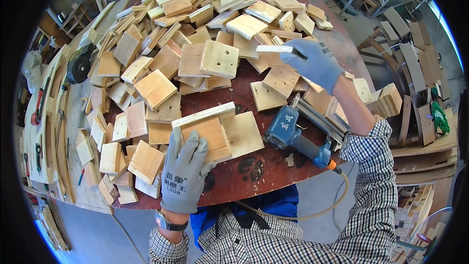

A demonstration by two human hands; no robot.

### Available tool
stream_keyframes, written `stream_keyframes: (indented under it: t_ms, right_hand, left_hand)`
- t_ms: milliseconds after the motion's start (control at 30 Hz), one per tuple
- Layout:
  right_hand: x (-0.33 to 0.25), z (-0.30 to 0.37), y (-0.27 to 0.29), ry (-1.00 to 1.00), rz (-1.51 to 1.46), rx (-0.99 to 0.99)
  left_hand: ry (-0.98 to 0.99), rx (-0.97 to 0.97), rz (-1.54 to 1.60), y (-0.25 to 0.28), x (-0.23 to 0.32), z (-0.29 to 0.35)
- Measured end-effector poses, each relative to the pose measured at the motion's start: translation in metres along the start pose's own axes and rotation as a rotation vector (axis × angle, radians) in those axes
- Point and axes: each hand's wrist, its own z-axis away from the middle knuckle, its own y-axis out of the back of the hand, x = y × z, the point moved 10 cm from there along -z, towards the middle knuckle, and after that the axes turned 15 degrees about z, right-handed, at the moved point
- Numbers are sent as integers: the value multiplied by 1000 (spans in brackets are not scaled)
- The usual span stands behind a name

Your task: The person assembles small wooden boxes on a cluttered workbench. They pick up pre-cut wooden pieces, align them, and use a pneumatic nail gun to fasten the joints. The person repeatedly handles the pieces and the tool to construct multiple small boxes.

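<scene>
From here, the right hand (312, 63) pinches a plywood piece (271, 48) by one end above the table, probably light, stiff and splintery, best taken by its edges; the left hand (183, 176) covers stacked squares (210, 139), gripping or not I can't tell, with a nail gun (299, 139) crowding the right side and a block pile (200, 58) beyond

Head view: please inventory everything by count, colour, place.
Table: 1, dark red, centre
Wood blocks: many, tan, heaped on table
Wood strip: 1, pale, front centre
Held piece: 1, pale, upper right
Nail gun: 1, blue, right of centre
Hose: 1, tan, below nail gun
Round object: 1, black, left
Hand tools: several, red or green, left
Boards: several, brown, right background
Watch: 1, dark strap, lower left
Garment: 1, blue, bottom centre
Sleeves: 2, checked, bottom
Left hand: 1, grey glove, on wood
Right hand: 1, bluish glove, holding piece
</scene>
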Motion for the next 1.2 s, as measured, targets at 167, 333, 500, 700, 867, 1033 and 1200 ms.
stream_keyframes:
  t_ms: [167,333,500,700,867,1033,1200]
  right_hand:
    - [-75,25,-22,606,497,212]
    - [-102,39,-56,754,682,-169]
    - [-126,-6,-41,452,373,-67]
    - [-139,-75,-95,272,524,-180]
    - [-98,-123,-56,-50,501,37]
    - [-109,-129,-57,198,605,-98]
    - [-165,-92,-92,425,703,122]
  left_hand:
    - [3,-16,-29,1,2,0]
    - [4,14,-10,0,1,2]
    - [62,47,48,4,-1,6]
    - [49,88,94,3,-2,6]
    - [39,118,112,2,-3,9]
    - [28,126,151,-2,-3,6]
    - [61,141,138,5,-5,13]
